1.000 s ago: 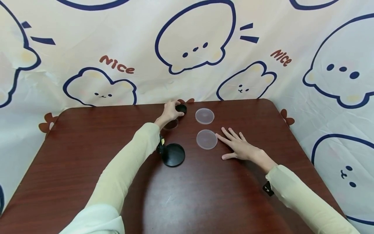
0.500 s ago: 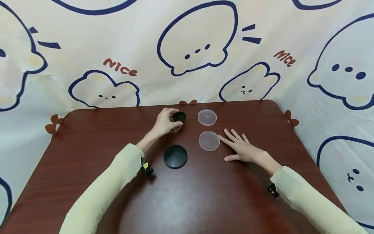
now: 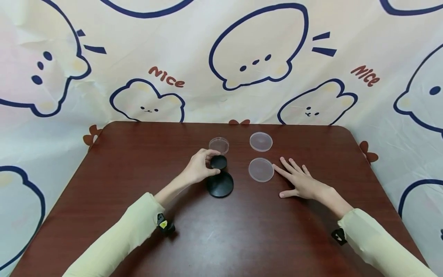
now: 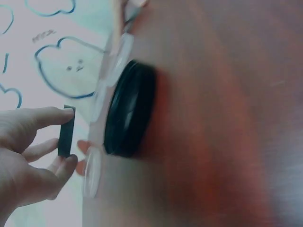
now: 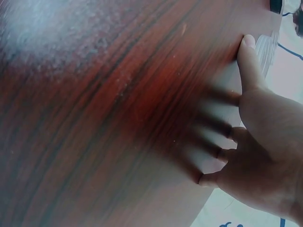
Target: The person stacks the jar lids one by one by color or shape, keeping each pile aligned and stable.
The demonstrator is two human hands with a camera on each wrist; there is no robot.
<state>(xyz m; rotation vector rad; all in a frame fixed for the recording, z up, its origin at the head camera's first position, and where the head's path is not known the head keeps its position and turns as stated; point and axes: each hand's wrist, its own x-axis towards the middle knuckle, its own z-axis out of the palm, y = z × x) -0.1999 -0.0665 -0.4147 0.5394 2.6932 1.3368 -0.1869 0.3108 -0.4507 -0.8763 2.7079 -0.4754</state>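
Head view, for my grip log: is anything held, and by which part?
The left hand pinches the small black disc by opposite edges; the right hand holds nothing.

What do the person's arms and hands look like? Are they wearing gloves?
No gloves! The left hand and right hand are bare. The left sleeve and right sleeve are long and pale yellow-green. By the wrists, the left black gadget has a yellow patch, and the right black gadget has a whitish mark.
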